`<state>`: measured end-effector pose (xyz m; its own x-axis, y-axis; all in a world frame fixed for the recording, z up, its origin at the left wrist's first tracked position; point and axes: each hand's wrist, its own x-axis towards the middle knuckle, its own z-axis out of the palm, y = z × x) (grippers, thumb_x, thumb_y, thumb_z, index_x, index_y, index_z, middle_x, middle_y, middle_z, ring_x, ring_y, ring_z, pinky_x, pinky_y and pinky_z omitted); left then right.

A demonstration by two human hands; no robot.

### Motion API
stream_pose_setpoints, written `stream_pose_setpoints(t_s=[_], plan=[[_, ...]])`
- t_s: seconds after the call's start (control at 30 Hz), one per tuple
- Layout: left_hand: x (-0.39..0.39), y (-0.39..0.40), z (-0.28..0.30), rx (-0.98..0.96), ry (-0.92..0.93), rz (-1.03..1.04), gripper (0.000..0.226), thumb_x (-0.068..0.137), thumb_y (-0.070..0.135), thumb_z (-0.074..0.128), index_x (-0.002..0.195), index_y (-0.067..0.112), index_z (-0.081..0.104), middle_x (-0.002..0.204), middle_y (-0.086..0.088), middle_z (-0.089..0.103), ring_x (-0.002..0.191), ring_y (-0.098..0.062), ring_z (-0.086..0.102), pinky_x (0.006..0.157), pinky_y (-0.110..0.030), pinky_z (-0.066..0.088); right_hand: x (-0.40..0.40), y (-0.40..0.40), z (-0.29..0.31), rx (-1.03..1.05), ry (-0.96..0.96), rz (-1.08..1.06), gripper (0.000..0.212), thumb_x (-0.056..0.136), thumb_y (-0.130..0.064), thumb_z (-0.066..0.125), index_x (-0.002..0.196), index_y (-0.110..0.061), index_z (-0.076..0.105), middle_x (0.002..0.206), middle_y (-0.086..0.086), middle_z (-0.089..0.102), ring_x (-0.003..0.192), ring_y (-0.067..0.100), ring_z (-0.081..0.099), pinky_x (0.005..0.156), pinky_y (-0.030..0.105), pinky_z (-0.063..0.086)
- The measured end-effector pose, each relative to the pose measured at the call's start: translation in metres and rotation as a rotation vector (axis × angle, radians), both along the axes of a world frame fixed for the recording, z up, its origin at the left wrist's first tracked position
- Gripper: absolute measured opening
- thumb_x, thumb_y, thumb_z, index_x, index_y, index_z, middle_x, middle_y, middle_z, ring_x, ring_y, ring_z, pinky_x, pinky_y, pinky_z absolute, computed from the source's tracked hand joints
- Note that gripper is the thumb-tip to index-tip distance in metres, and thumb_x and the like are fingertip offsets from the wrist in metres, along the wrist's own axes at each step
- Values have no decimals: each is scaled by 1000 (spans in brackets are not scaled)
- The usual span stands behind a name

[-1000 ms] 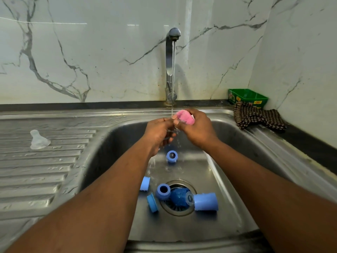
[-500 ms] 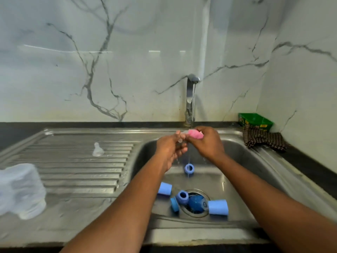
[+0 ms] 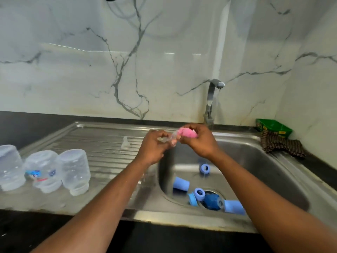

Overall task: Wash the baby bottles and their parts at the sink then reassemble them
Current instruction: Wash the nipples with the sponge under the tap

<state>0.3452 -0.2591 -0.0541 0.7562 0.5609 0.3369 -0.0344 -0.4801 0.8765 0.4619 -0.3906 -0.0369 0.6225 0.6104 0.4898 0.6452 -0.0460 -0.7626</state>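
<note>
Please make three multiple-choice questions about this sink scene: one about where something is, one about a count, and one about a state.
1. Where does the loose clear teat lie?
A. in the basin
B. on the ribbed drainboard
C. on the checked cloth

2. How many clear bottles stand on the drainboard?
A. one
B. three
C. five

3. How do those bottles stand?
A. mouth down
B. mouth up
C. on their sides

Answers:
1 B: the clear teat sits on the drainboard, left of the left hand.
2 B: three clear bottles stand at the left, side by side.
3 A: their threaded necks rest on the steel.
</note>
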Motion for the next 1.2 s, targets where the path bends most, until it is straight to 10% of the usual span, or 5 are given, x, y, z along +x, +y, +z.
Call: stream_pose_setpoints(t_s=[0.3, 0.5, 0.63, 0.87, 1.2], plan=[[-38, 52, -16, 305, 275, 490, 23, 99, 38, 56, 111, 24, 69, 113, 1, 69, 102, -20, 62, 80, -30, 39, -18, 26, -54, -394, -283, 113, 40, 74, -25, 71, 113, -31, 68, 108, -10, 70, 100, 12, 66, 89, 37, 53], [-47, 61, -19, 361, 481, 649, 27, 99, 30, 57, 123, 20, 63, 121, -9, 64, 120, -29, 48, 94, -38, 36, -19, 13, -56, -297, -187, 102, 38, 77, -7, 79, 110, -25, 71, 95, -17, 68, 87, 1, 64, 78, 12, 47], [-44, 59, -20, 344, 518, 647, 38, 95, 28, 60, 131, 15, 58, 129, -10, 59, 125, -30, 42, 98, -39, 36, -21, 6, -51, -314, -177, 92, 39, 78, -9, 80, 114, -22, 70, 99, -9, 69, 90, 10, 65, 79, 25, 51], [-26, 11, -7, 630, 327, 408, 47, 90, 28, 67, 134, 24, 53, 134, -6, 49, 128, -27, 38, 103, -38, 36, -12, -9, -34, -297, -139, 41, 40, 78, -11, 80, 114, -23, 68, 100, -6, 68, 93, 13, 65, 72, 15, 44], [84, -73, -19, 691, 918, -300, 51, 84, 36, 76, 128, 14, 62, 132, -5, 61, 118, -26, 59, 102, -38, 46, 51, -70, -36, -467, 73, -41, 43, 91, -29, 71, 113, -6, 42, 85, 2, 62, 67, 13, 59, 56, 24, 45]])
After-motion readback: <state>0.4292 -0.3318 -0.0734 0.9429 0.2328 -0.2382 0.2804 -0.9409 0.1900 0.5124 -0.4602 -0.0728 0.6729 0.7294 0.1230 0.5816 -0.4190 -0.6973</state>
